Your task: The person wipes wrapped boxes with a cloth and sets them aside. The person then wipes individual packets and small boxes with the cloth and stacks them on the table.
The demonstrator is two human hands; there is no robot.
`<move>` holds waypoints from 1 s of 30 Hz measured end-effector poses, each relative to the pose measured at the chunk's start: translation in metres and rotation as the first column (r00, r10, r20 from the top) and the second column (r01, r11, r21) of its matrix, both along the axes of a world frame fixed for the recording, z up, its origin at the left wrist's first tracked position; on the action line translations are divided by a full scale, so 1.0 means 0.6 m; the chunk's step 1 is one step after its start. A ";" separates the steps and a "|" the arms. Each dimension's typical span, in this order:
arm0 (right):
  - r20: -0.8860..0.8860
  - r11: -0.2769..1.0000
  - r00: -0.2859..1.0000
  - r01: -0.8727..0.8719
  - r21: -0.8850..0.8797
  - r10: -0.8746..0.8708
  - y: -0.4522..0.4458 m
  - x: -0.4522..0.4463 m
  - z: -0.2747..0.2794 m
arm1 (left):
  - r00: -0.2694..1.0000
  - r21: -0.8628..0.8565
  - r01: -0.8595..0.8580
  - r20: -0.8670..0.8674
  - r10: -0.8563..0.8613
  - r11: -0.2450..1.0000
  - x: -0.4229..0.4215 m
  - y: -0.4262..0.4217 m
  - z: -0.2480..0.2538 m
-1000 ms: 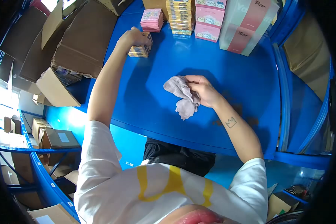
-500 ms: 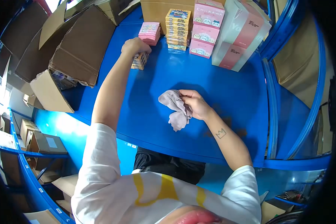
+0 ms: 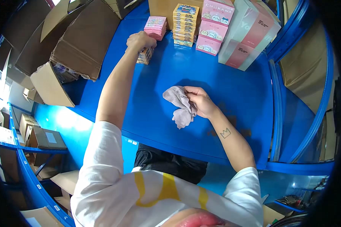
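Observation:
My left hand [image 3: 140,40] reaches to the far left part of the blue table, its fingers curled over the top of a short stack of small yellow boxes [image 3: 144,57]. Just behind that stack lies a pile of flat pink packets [image 3: 155,27]. Nearer to me, my right hand [image 3: 201,101] pinches a crumpled grey-lilac cloth [image 3: 182,118] at its right side. The cloth hangs loosely in folds close over the tabletop. Part of the left hand's fingers is hidden behind the hand itself.
A taller stack of yellow boxes [image 3: 184,27], pink Chiikawa boxes [image 3: 209,30] and large pale boxes with a pink band [image 3: 240,56] stand along the back. An open cardboard box [image 3: 81,43] lies at the left. A blue metal frame [image 3: 275,113] borders the right.
The whole view has shifted slightly, so table items appear a little higher and further right. Both hands keep their places: left at the small yellow boxes, right on the cloth.

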State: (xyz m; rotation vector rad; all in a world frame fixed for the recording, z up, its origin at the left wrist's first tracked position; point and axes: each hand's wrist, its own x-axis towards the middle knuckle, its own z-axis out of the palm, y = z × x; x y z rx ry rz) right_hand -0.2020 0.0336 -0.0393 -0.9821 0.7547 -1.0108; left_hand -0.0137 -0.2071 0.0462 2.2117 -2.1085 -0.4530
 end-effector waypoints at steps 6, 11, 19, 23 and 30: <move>-0.027 1.000 1.000 -0.003 -0.012 0.002 0.001 -0.001 0.001 | 0.999 0.009 -0.001 -0.044 0.001 1.000 0.005 -0.009 -0.009; -0.020 1.000 1.000 0.007 -0.019 -0.007 0.000 0.000 -0.002 | 0.998 -0.143 -0.051 0.035 0.056 0.988 -0.002 -0.012 -0.028; -0.024 1.000 1.000 -0.009 0.012 0.009 -0.003 0.004 -0.004 | 0.999 -0.113 0.037 0.021 -0.035 0.993 0.036 0.035 0.000; -0.033 0.998 0.998 0.053 0.042 -0.051 0.001 0.001 0.001 | 0.996 -0.092 0.088 0.005 -0.088 0.992 0.039 0.030 -0.018; -0.029 0.997 0.998 0.055 0.052 -0.053 0.001 0.008 0.003 | 0.999 -0.159 0.034 0.027 -0.030 0.987 0.042 0.040 -0.036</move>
